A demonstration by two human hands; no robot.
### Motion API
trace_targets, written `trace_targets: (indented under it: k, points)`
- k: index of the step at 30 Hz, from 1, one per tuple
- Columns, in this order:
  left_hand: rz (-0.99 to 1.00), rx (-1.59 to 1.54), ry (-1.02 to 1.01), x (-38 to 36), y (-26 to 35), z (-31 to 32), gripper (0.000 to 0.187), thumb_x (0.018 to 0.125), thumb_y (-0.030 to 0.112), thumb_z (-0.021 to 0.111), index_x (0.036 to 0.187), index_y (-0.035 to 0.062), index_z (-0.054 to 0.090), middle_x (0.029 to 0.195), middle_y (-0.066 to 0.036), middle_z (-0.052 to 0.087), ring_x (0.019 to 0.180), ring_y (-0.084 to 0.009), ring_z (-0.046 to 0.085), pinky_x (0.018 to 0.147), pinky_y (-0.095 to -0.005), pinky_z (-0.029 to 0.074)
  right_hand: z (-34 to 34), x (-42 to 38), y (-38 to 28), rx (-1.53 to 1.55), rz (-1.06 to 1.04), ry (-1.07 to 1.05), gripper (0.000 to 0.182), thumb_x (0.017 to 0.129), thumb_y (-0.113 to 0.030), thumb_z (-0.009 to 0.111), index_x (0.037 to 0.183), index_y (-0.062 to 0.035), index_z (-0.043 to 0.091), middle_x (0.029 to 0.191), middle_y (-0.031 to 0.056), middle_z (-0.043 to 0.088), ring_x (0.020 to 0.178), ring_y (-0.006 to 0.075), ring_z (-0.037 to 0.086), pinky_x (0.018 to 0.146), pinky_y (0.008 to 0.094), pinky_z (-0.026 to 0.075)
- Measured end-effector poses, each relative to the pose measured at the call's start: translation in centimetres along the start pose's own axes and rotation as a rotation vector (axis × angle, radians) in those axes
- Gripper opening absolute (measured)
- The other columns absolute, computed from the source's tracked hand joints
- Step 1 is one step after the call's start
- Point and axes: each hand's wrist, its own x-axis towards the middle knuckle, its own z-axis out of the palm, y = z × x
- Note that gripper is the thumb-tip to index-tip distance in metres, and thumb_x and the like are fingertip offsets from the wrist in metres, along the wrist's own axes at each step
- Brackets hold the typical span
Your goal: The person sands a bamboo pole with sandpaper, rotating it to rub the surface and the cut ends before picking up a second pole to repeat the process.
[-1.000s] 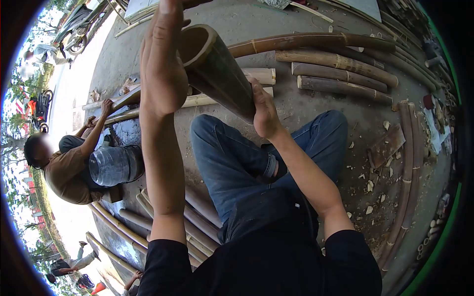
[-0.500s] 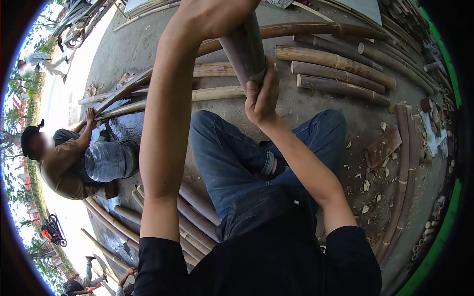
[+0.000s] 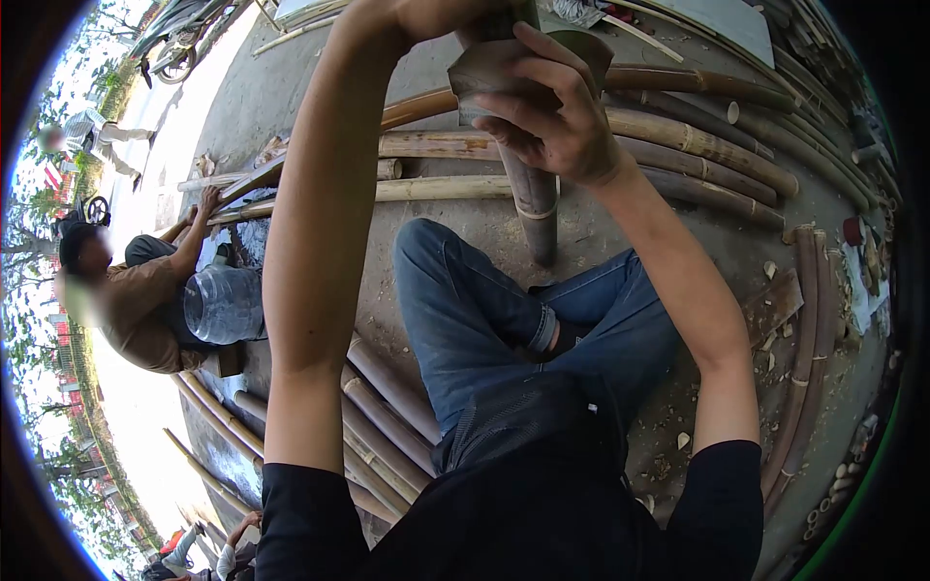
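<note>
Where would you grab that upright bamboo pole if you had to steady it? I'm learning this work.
Grip the bamboo pole round its bare shaft below the right hand, coming from the side. It stands nearly upright on the ground, round and narrow enough to wrap, and both hands already crowd its top.

A seated person's right hand [image 3: 552,121] grips the top of an upright bamboo pole [image 3: 536,208] standing on the concrete ground [image 3: 455,228]; the left hand [image 3: 436,15], partly cropped, appears to hold it too. Nearby, a co-worker [image 3: 126,300] crouches beside a plastic jug [image 3: 225,305].
</note>
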Motion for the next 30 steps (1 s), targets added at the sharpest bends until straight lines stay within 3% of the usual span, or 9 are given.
trace_targets:
  k: [5,10,13,16,20,22,25,28,30]
  points:
    - [0.085,0.051,0.106,0.7,-0.2,0.5,0.116,0.094,0.087,0.011,0.153,-0.0067,0.043,0.158,-0.029,0.04,0.15,-0.0338,0.035,0.123,-0.0435,0.027,0.6,-0.3,0.1,-0.076,0.157,0.06,0.023,0.089,-0.023,0.08,0.109,-0.0133,0.071,0.123,0.0068,0.06,0.13,0.0305,0.053,0.101,0.0421,0.05]
    - [0.074,0.019,0.211,1.2,0.0,1.9,0.111,0.097,0.084,0.013,0.148,-0.0084,0.048,0.154,-0.028,0.045,0.147,-0.0334,0.04,0.121,-0.0439,0.029,2.8,-1.0,-3.4,-0.141,0.605,0.375,0.07,0.085,-0.042,0.083,0.14,-0.0116,0.055,0.14,0.0264,0.043,0.133,0.0416,0.037,0.108,0.0558,0.035]
    - [0.196,-0.037,0.393,-1.5,3.1,4.4,0.106,0.1,0.08,0.015,0.144,-0.0089,0.052,0.149,-0.027,0.05,0.141,-0.0334,0.045,0.12,-0.0447,0.032,2.0,-1.9,-6.6,-0.336,0.817,0.087,0.093,0.083,-0.045,0.084,0.154,-0.0062,0.039,0.146,0.0314,0.033,0.135,0.0451,0.033,0.112,0.0591,0.027]
    - [0.176,-0.013,0.262,0.3,0.2,2.3,0.103,0.102,0.078,0.016,0.139,-0.0095,0.055,0.142,-0.026,0.056,0.136,-0.0323,0.049,0.119,-0.0446,0.033,2.1,-3.4,-7.0,-0.129,0.922,0.039,0.103,0.082,-0.043,0.085,0.16,-0.0046,0.029,0.148,0.0325,0.033,0.141,0.0487,0.03,0.112,0.0604,0.026]
    - [0.18,-0.014,0.281,0.5,-0.3,2.5,0.103,0.102,0.078,0.017,0.134,-0.0102,0.058,0.137,-0.025,0.058,0.132,-0.0317,0.052,0.118,-0.0452,0.035,2.6,-2.4,-4.1,-0.096,0.738,0.116,0.102,0.081,-0.051,0.085,0.154,0.002,0.037,0.155,0.028,0.028,0.138,0.0371,0.039,0.111,0.047,0.038]
    - [0.146,-0.003,0.313,0.2,-0.3,2.6,0.1,0.102,0.077,0.019,0.133,-0.0089,0.059,0.135,-0.025,0.059,0.131,-0.0294,0.053,0.116,-0.0425,0.037,1.6,0.8,-2.2,0.203,0.462,0.506,0.09,0.073,-0.039,0.093,0.142,0.001,0.051,0.146,0.0308,0.048,0.133,0.0403,0.054,0.106,0.0499,0.047]
    - [0.385,-0.245,0.284,-2.0,2.0,5.6,0.096,0.103,0.076,0.021,0.132,-0.006,0.062,0.131,-0.023,0.062,0.129,-0.0292,0.054,0.113,-0.0394,0.039,-0.5,5.0,-0.2,-0.058,0.398,0.403,0.098,0.086,-0.043,0.083,0.161,-0.0065,0.032,0.152,0.0202,0.04,0.139,0.038,0.04,0.115,0.0561,0.031]
    - [0.038,-0.287,0.187,-0.9,2.8,3.8,0.094,0.102,0.077,0.026,0.135,-0.0038,0.061,0.13,-0.022,0.063,0.127,-0.0296,0.056,0.111,-0.038,0.04,1.1,3.1,1.4,-0.525,0.329,0.399,0.092,0.085,-0.03,0.085,0.158,-0.0041,0.037,0.144,0.0233,0.047,0.136,0.0402,0.043,0.109,0.0597,0.036]
    - [0.124,-0.092,0.266,-2.4,3.8,4.5,0.095,0.102,0.078,0.026,0.137,-0.0038,0.059,0.131,-0.023,0.063,0.127,-0.0313,0.056,0.111,-0.039,0.04,-1.3,3.0,-2.1,-0.389,0.509,0.179,0.09,0.084,-0.026,0.084,0.158,-0.0021,0.037,0.138,0.0251,0.05,0.133,0.042,0.046,0.107,0.0583,0.039]
